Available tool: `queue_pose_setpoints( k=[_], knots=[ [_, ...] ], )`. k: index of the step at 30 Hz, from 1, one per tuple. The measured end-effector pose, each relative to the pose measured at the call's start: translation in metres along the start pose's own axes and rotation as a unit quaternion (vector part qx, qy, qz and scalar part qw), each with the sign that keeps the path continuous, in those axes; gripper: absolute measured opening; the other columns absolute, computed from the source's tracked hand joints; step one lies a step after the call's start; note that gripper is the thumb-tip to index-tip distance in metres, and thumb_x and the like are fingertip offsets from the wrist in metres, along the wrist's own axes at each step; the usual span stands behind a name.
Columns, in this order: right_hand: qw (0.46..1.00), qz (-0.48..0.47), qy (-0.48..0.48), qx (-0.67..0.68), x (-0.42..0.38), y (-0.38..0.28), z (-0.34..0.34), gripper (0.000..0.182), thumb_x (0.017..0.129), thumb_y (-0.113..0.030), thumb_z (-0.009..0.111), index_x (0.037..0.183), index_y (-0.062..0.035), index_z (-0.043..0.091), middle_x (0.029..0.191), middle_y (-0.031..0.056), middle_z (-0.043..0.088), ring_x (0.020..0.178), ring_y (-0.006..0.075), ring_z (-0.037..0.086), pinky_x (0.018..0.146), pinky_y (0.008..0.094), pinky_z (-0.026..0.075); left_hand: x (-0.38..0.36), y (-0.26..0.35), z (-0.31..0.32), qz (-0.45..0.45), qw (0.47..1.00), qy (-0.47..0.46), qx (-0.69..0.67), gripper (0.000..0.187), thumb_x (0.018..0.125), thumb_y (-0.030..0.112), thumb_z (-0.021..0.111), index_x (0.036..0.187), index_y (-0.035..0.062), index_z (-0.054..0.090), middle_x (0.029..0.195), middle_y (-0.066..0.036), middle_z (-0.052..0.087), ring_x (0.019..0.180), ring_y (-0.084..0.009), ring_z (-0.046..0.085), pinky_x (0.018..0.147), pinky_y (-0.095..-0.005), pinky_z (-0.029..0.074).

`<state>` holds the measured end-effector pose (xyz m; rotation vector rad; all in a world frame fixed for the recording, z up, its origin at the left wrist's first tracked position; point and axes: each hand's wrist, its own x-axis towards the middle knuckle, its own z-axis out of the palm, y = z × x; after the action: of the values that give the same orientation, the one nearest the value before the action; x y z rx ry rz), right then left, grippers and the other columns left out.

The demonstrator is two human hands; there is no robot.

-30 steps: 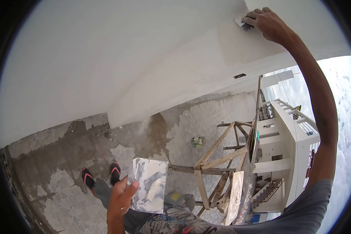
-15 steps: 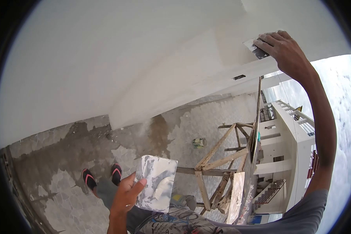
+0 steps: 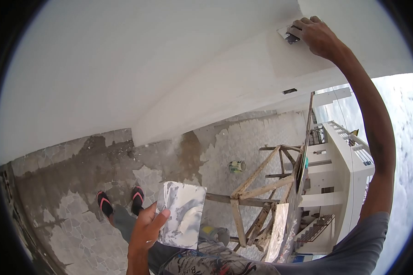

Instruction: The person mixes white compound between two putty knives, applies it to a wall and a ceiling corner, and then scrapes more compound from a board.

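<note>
In the lower middle, my left hand grips a flat rectangular plate by its edge, thumb on top. White putty is smeared and heaped on the plate's face. High at the right, my right hand is closed around a putty scraper with a pale blade and dark smears. The blade lies against, or very close to, the white wall surface. My right arm is stretched far up, and part of the scraper is hidden under the fingers.
A wooden trestle frame stands to the right, with a pale board near it. One bucket sits on the patchy stone floor; another bucket is partly behind the plate. A small dark slot opens in the wall. Beyond stands a white building.
My right hand and the scraper have moved up and to the left in view, along the wall. The left hand and plate have barely shifted. The view has tilted slightly.
</note>
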<state>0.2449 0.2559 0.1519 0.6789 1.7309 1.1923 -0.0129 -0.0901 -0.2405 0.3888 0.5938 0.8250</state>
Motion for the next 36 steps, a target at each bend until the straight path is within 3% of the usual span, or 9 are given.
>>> queue_pose_setpoints(
  k=[6,9,16,19,22,25,28,34,36],
  knots=[
    [0.999,-0.01,-0.032,-0.008,-0.073,-0.043,-0.039,0.037,0.089,0.005,0.055,0.119,-0.0114,0.068,0.122,0.0054,0.066,0.112,0.0208,0.063,0.105,0.0392,0.046,0.003,0.004,-0.001,-0.001,0.999,-0.035,-0.007,0.04,0.1,0.02,0.056,0.128,-0.0079,0.055,0.106,-0.005,0.065,0.089,-0.007,0.056,0.08,-0.0225,0.045],
    [0.989,-0.008,-0.141,0.043,-0.094,-0.054,-0.077,0.036,0.09,0.005,0.054,0.12,-0.0119,0.068,0.123,0.0054,0.066,0.112,0.0204,0.063,0.106,0.039,0.046,0.004,0.007,-0.002,-0.003,0.999,-0.043,-0.011,0.039,0.1,0.019,0.056,0.129,-0.0078,0.054,0.106,-0.004,0.065,0.089,-0.0069,0.056,0.08,-0.0227,0.045],
    [0.997,-0.024,0.074,0.025,-0.009,-0.042,-0.02,0.033,0.088,0.004,0.055,0.115,-0.0094,0.068,0.112,0.0059,0.067,0.108,0.0216,0.063,0.1,0.0397,0.048,0.001,0.004,-0.004,0.011,1.0,-0.015,-0.001,0.037,0.1,0.02,0.056,0.125,-0.0079,0.057,0.101,-0.003,0.065,0.086,-0.006,0.055,0.076,-0.0225,0.045],
    [0.997,-0.045,0.044,0.037,0.025,-0.042,0.002,0.025,0.088,0.0,0.056,0.106,-0.008,0.069,0.105,0.0061,0.067,0.104,0.022,0.063,0.097,0.0415,0.049,-0.003,-0.004,-0.008,0.016,1.0,0.009,0.003,0.036,0.099,0.021,0.057,0.121,-0.0078,0.058,0.097,-0.002,0.065,0.083,-0.0054,0.054,0.075,-0.0219,0.044],
    [0.998,-0.047,-0.029,0.006,0.042,-0.049,0.005,0.031,0.083,0.005,0.058,0.11,-0.0069,0.067,0.107,0.0079,0.065,0.102,0.0243,0.063,0.093,0.0393,0.05,-0.006,-0.007,-0.007,0.014,0.999,0.031,-0.002,0.035,0.099,0.021,0.057,0.119,-0.0074,0.059,0.093,0.0,0.064,0.079,-0.0045,0.052,0.072,-0.0211,0.042],
    [0.998,-0.06,-0.011,0.008,0.045,-0.054,0.008,0.024,0.085,0.0,0.057,0.106,-0.0058,0.068,0.104,0.0081,0.063,0.098,0.0242,0.063,0.09,0.0384,0.05,-0.006,-0.008,-0.006,0.018,0.999,0.032,0.002,0.034,0.098,0.021,0.057,0.118,-0.007,0.059,0.089,0.002,0.061,0.075,-0.0036,0.049,0.068,-0.0204,0.04],
    [0.996,-0.061,-0.062,0.015,0.05,-0.067,0.002,0.023,0.086,-0.001,0.057,0.106,-0.0049,0.068,0.107,0.0089,0.064,0.102,0.0248,0.063,0.094,0.042,0.05,-0.006,-0.008,-0.006,0.027,0.999,0.03,0.002,0.034,0.098,0.021,0.057,0.117,-0.0069,0.06,0.086,0.003,0.059,0.073,-0.0029,0.046,0.065,-0.0198,0.037],
    [0.999,-0.033,-0.039,0.01,0.052,-0.079,0.018,0.025,0.087,-0.002,0.056,0.11,-0.0049,0.068,0.111,0.0091,0.064,0.111,0.0252,0.06,0.101,0.0492,0.047,-0.007,-0.008,-0.003,0.041,0.999,0.033,0.001,0.034,0.098,0.022,0.057,0.117,-0.0069,0.06,0.087,0.003,0.059,0.074,-0.0033,0.046,0.066,-0.0205,0.037],
    [0.999,-0.039,-0.027,-0.002,0.046,-0.081,0.022,0.028,0.088,-0.004,0.057,0.114,-0.0041,0.067,0.114,0.009,0.063,0.111,0.0248,0.06,0.1,0.0472,0.047,-0.006,-0.009,-0.004,0.044,0.999,0.031,0.005,0.035,0.098,0.022,0.056,0.117,-0.0069,0.059,0.088,0.003,0.06,0.075,-0.0037,0.047,0.067,-0.0208,0.038]
  ],
)
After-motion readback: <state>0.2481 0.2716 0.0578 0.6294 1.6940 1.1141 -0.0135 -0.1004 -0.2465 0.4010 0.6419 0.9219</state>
